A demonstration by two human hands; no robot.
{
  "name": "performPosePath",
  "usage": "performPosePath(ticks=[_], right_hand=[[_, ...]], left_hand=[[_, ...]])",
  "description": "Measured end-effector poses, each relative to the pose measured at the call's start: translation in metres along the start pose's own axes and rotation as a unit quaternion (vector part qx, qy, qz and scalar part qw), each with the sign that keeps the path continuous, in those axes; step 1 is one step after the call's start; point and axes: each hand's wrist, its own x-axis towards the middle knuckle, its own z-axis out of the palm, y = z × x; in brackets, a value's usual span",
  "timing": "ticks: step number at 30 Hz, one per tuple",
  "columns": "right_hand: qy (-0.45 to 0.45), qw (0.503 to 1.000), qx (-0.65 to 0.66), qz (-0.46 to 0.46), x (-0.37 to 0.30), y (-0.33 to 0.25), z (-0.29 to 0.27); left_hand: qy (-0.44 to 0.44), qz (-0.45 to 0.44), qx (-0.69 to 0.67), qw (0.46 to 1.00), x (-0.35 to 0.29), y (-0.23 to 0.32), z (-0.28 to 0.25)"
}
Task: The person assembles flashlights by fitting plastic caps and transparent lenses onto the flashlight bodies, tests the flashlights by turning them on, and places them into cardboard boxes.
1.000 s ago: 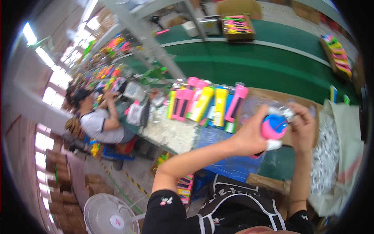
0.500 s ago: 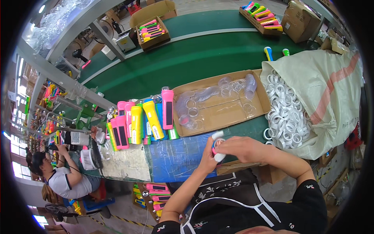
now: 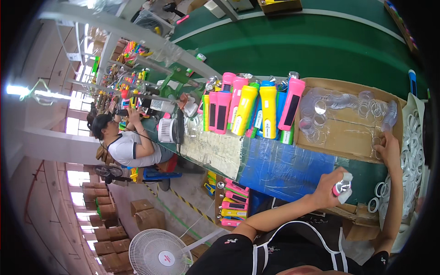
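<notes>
My left hand (image 3: 326, 189) is wrapped round a flashlight (image 3: 342, 187); its shiny silver reflector and a bit of pink rim show, and the rest of it is hidden in the palm. White coverings sit on fingers of that hand. Over the right end of a shallow cardboard box (image 3: 339, 151), my right hand (image 3: 389, 149) has its fingertips pinched at a clear plastic disc (image 3: 377, 141). More clear discs (image 3: 341, 100) lie in rows and loose inside this box. White rings (image 3: 410, 160) are heaped beside my right forearm, a few of them loose on the bench.
Pink, yellow, blue and green flashlights (image 3: 247, 110) are piled left of the box. A blue sheet (image 3: 288, 169) covers the bench front. Beyond runs a green conveyor (image 3: 284, 46). At left a co-worker (image 3: 130, 142) sits near a small white fan (image 3: 167, 130); a larger fan (image 3: 158, 252) stands below.
My right hand has left the flashlight and reached right and away into the box of discs. The left hand still grips the flashlight. My view has swung left.
</notes>
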Motion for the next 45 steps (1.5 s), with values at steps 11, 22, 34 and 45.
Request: performPosePath(ticks=[11, 22, 34, 45], right_hand=[[0.017, 0.924, 0.374, 0.074, -0.052, -0.045, -0.015], [-0.194, 0.868, 0.451, 0.071, -0.122, -0.112, -0.014], [0.033, 0.981, -0.126, 0.141, -0.182, -0.034, 0.010], [-0.002, 0.983, -0.180, 0.041, -0.207, 0.030, 0.025]], left_hand=[[-0.021, -0.020, -0.061, 0.998, 0.005, -0.011, -0.012], [-0.041, 0.058, 0.002, 0.997, -0.012, -0.015, 0.009], [-0.066, -0.042, 0.111, 0.991, -0.021, -0.005, -0.001], [0.045, -0.177, -0.221, 0.958, -0.028, 0.039, -0.021]])
